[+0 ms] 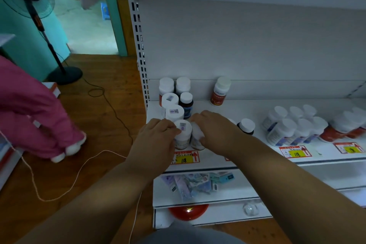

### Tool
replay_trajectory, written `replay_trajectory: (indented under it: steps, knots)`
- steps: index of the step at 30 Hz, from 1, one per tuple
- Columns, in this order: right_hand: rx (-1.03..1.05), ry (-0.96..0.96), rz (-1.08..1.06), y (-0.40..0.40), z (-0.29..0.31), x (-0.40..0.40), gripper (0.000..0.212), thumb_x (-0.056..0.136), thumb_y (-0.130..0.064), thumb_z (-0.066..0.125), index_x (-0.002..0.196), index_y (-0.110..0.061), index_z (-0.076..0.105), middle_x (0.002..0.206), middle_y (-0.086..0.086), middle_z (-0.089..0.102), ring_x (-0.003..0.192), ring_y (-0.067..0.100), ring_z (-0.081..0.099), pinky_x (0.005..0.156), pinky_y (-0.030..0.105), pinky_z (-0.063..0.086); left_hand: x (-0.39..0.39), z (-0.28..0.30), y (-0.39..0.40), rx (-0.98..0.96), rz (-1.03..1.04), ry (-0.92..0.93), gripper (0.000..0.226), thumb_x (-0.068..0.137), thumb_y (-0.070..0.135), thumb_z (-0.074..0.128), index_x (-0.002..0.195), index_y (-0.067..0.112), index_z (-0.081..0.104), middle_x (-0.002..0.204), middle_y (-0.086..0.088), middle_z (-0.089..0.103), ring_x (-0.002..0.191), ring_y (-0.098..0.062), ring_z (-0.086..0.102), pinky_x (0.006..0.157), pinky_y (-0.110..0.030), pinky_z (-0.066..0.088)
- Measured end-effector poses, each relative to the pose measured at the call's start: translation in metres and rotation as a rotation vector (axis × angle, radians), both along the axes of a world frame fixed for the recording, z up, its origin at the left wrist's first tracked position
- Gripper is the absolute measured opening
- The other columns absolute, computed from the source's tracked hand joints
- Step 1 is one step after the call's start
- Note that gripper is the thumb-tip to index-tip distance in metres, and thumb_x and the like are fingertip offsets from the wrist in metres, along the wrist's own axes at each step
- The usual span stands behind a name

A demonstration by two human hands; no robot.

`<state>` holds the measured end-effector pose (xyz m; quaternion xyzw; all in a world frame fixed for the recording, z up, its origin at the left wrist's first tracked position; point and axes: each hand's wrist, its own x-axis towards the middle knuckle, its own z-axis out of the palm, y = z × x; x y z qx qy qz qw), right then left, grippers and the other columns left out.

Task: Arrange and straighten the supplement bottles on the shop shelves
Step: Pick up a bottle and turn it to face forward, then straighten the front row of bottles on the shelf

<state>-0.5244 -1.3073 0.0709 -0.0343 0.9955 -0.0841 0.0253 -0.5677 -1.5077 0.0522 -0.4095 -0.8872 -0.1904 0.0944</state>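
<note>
White-capped bottle [183, 132] at the shelf's [247, 154] front-left corner, my left hand [158, 134] gripping it, my right hand [213, 127] gripping its neighbour bottle [197, 138], label mostly hidden, print unreadable.

Both bare arms reach forward and come close together in the middle. The left grip [156, 134] has its fingers curled around a white bottle [183, 134]. The right grip [213, 127] curls over a second bottle [197, 136] just beside it.
</note>
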Motion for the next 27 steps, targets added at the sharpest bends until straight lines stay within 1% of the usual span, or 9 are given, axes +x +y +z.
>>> replay_trajectory:
  steps: [6, 9, 11, 13, 15, 18, 23, 25, 27]
  knots:
    - [-0.034, 0.012, 0.004, 0.003, 0.002, 0.001, 0.051, 0.081, -0.021, 0.066, 0.129, -0.02, 0.048, 0.111, 0.006, 0.05, 0.099, 0.025, 0.052, 0.084, 0.04, 0.046, 0.0, 0.0, 0.0, -0.001, 0.002, -0.006, 0.031, 0.082, 0.018, 0.065, 0.112, 0.018, 0.068, 0.112, 0.0, 0.063, 0.104, -0.023, 0.055, 0.088, -0.04, 0.049]
    - [-0.089, 0.121, -0.002, 0.01, 0.007, 0.004, 0.048, 0.084, -0.025, 0.061, 0.13, -0.017, 0.05, 0.117, 0.008, 0.054, 0.106, 0.025, 0.052, 0.09, 0.04, 0.045, 0.001, 0.004, 0.007, 0.043, 0.005, -0.005, 0.031, 0.082, 0.02, 0.064, 0.112, 0.018, 0.066, 0.111, -0.001, 0.061, 0.104, -0.023, 0.054, 0.087, -0.04, 0.048]
    - [-0.13, 0.227, -0.053, 0.021, 0.012, 0.004, 0.043, 0.088, -0.024, 0.059, 0.129, -0.015, 0.053, 0.124, 0.009, 0.055, 0.111, 0.026, 0.052, 0.095, 0.036, 0.043, 0.0, 0.01, 0.018, 0.069, -0.009, 0.0, 0.032, 0.083, 0.021, 0.062, 0.114, 0.018, 0.064, 0.111, -0.002, 0.06, 0.104, -0.023, 0.053, 0.088, -0.04, 0.046]
    - [-0.158, 0.307, -0.123, 0.036, 0.017, 0.001, 0.037, 0.09, -0.022, 0.06, 0.126, -0.013, 0.058, 0.123, 0.011, 0.056, 0.109, 0.027, 0.053, 0.091, 0.033, 0.04, -0.002, 0.018, 0.034, 0.107, -0.019, -0.009, 0.032, 0.083, 0.02, 0.062, 0.115, 0.018, 0.063, 0.111, -0.002, 0.06, 0.103, -0.023, 0.053, 0.089, -0.039, 0.045]
    - [-0.162, 0.34, -0.188, 0.054, 0.022, -0.007, 0.029, 0.09, -0.023, 0.06, 0.117, -0.011, 0.06, 0.112, 0.013, 0.056, 0.101, 0.028, 0.054, 0.084, 0.034, 0.042, -0.006, 0.025, 0.054, 0.159, -0.013, -0.045, 0.034, 0.083, 0.02, 0.062, 0.118, 0.019, 0.062, 0.113, -0.001, 0.059, 0.105, -0.023, 0.051, 0.092, -0.039, 0.044]
    - [-0.187, 0.294, -0.264, 0.083, 0.024, -0.024, 0.03, 0.091, -0.025, 0.059, 0.117, -0.012, 0.058, 0.109, 0.016, 0.054, 0.099, 0.031, 0.054, 0.082, 0.036, 0.045, -0.014, 0.034, 0.085, 0.211, 0.012, -0.113, 0.037, 0.084, 0.02, 0.06, 0.121, 0.02, 0.061, 0.117, -0.003, 0.058, 0.109, -0.024, 0.049, 0.096, -0.038, 0.041]
    - [-0.234, 0.162, -0.352, 0.12, 0.016, -0.06, 0.044, 0.093, -0.03, 0.057, 0.134, -0.02, 0.048, 0.126, 0.017, 0.048, 0.109, 0.034, 0.054, 0.083, 0.031, 0.042, -0.027, 0.035, 0.12, 0.242, 0.094, -0.19, 0.035, 0.086, 0.022, 0.059, 0.12, 0.024, 0.061, 0.116, -0.001, 0.058, 0.108, -0.023, 0.051, 0.094, -0.036, 0.043]
    - [-0.232, 0.126, -0.365, 0.128, 0.012, -0.075, 0.042, 0.093, -0.03, 0.056, 0.133, -0.022, 0.048, 0.127, 0.017, 0.046, 0.107, 0.034, 0.054, 0.078, 0.03, 0.042, -0.03, 0.032, 0.131, 0.257, 0.122, -0.197, 0.033, 0.086, 0.022, 0.059, 0.119, 0.023, 0.061, 0.116, -0.001, 0.059, 0.108, -0.023, 0.051, 0.095, -0.037, 0.043]
    - [-0.238, 0.118, -0.364, 0.131, 0.008, -0.085, 0.037, 0.091, -0.029, 0.057, 0.126, -0.02, 0.05, 0.122, 0.017, 0.047, 0.097, 0.031, 0.054, 0.072, 0.03, 0.04, -0.032, 0.03, 0.14, 0.26, 0.145, -0.212, 0.033, 0.086, 0.021, 0.059, 0.119, 0.022, 0.061, 0.117, -0.003, 0.06, 0.108, -0.025, 0.052, 0.095, -0.041, 0.044]
